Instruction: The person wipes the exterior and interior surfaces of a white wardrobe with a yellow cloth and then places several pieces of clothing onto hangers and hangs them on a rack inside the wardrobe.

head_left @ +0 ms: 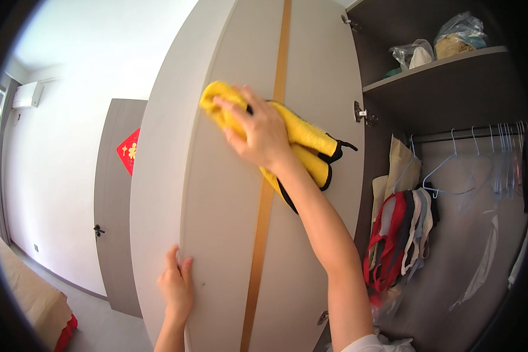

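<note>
My right hand (258, 130) presses a yellow cleaning cloth (308, 136) with black edging against the inner face of an open wardrobe door (229, 205). The cloth is bunched under my fingers, and its folded end hangs to the right across the door's gold vertical strip (263, 226). Lower down, my left hand (176, 284) rests at the door's left edge, fingers spread and thumb toward the panel. It holds no loose object that I can see.
Right of the door, the open wardrobe has a shelf (434, 69) with plastic bags, plus a rail (469, 135) of blue hangers and hanging clothes (393, 234). Metal hinges (364, 114) join door and cabinet. A grey room door (117, 234) and a bed (26, 287) are at left.
</note>
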Available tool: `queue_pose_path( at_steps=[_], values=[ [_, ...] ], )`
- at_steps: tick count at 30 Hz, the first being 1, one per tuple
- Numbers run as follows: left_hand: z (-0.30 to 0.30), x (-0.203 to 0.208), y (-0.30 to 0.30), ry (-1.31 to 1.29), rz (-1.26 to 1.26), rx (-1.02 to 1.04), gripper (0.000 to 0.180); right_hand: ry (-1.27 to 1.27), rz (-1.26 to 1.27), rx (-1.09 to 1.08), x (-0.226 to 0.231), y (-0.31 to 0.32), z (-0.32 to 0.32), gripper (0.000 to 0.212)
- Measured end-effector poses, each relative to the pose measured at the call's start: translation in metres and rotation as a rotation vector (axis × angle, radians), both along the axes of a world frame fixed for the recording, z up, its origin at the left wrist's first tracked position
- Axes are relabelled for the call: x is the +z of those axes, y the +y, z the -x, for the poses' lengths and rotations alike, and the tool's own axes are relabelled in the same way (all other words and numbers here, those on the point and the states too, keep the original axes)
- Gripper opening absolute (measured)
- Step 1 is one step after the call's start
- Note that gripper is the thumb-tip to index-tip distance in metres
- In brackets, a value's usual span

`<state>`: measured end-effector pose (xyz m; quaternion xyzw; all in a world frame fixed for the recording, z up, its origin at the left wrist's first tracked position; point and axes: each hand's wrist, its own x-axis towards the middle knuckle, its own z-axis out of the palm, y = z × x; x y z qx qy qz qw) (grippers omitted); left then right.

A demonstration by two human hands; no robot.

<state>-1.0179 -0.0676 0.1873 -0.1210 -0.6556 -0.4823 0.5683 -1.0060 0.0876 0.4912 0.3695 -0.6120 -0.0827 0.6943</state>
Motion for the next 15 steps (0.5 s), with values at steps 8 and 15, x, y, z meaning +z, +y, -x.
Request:
queue_pose_path(
  at_steps=[8,15],
  values=[
    [0.021,-0.007,-0.001,0.211,0.050,-0.073,0.028,-0.220,-0.611,-0.008,-0.192,0.012,-0.005,0.059],
    [0.000,0.004,0.007,0.039,-0.038,-0.167,0.028,0.174,0.171,-0.438,-0.111,0.149,-0.035,0.043]
  ],
)
